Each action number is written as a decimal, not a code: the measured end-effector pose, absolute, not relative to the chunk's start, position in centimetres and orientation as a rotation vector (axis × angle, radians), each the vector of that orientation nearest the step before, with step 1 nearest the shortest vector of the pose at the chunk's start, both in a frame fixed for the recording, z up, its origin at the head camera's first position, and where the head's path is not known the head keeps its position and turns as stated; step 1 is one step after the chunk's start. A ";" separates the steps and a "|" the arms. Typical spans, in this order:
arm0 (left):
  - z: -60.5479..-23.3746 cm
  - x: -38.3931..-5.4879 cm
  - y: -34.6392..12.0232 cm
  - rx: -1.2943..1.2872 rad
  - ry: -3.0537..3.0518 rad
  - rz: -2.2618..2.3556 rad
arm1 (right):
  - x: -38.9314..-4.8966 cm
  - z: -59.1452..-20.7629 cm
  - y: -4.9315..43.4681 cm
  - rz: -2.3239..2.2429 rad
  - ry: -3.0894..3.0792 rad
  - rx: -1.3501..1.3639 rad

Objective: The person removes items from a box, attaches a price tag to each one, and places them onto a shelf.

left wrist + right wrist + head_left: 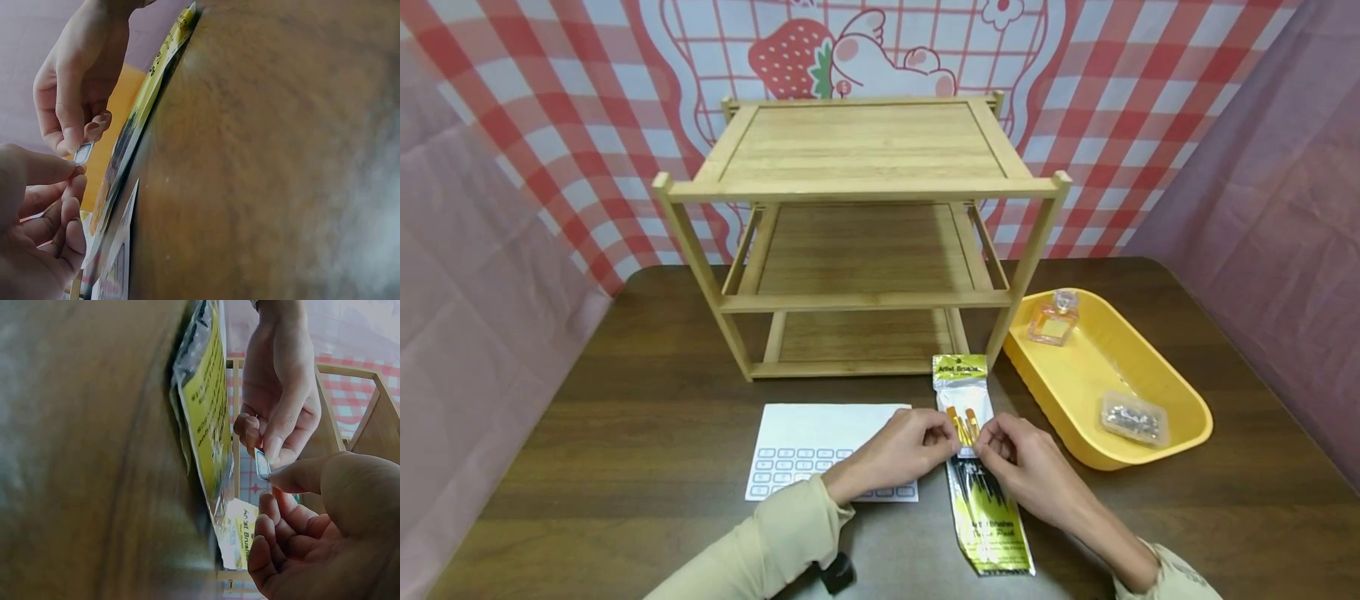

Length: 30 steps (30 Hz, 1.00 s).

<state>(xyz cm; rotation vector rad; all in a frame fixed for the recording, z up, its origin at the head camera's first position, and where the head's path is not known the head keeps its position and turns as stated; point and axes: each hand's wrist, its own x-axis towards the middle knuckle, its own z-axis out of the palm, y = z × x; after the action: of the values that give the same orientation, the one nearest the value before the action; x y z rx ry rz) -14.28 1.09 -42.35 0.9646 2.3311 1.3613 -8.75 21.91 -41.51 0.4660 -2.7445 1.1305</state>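
Observation:
A small white label sticker with a blue-edged frame (83,153) is stretched between my two hands. My left hand (907,446) pinches one end between thumb and fingertip, and my right hand (1026,467) pinches the other. Both hands hover over a yellow and clear packet of artist brushes (992,537), which lies lengthwise on the table. The orange brush tips show through its clear part. Under my left forearm lies a white sheet of label stickers (820,425), partly covered by that hand and sleeve.
A three-tier wooden rack (865,187) stands behind the packet. Right of it sits a yellow basin (1101,358) with a perfume bottle (1054,319) and a clear box of small metal pieces (1135,418). A small black object (838,573) lies near the front edge.

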 end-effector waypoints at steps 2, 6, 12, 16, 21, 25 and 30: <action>-42.4 -14.3 1.2 0.967 2.323 1.354 | -8.7 -41.6 22.0 1.133 -2.754 0.463; -42.5 -14.2 1.3 0.976 2.313 1.335 | -8.5 -41.6 22.1 1.158 -2.774 0.453; -42.5 -14.1 1.5 1.018 2.317 1.315 | -8.3 -41.6 22.3 1.171 -2.793 0.446; -42.7 -13.9 1.5 1.034 2.318 1.309 | -8.1 -41.7 22.4 1.177 -2.801 0.450; -42.7 -13.9 1.6 1.046 2.320 1.305 | -8.1 -41.7 22.4 1.197 -2.818 0.445; -42.8 -13.9 1.7 1.063 2.326 1.303 | -8.0 -41.7 22.5 1.219 -2.829 0.439; -42.9 -13.8 1.8 1.061 2.320 1.301 | -8.0 -41.7 22.5 1.214 -2.831 0.441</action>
<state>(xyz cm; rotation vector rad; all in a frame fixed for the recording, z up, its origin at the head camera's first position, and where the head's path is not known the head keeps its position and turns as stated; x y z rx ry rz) -13.82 1.79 -42.93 1.0605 2.3199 1.3015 -7.96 22.54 -41.74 0.4415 -2.8306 1.2136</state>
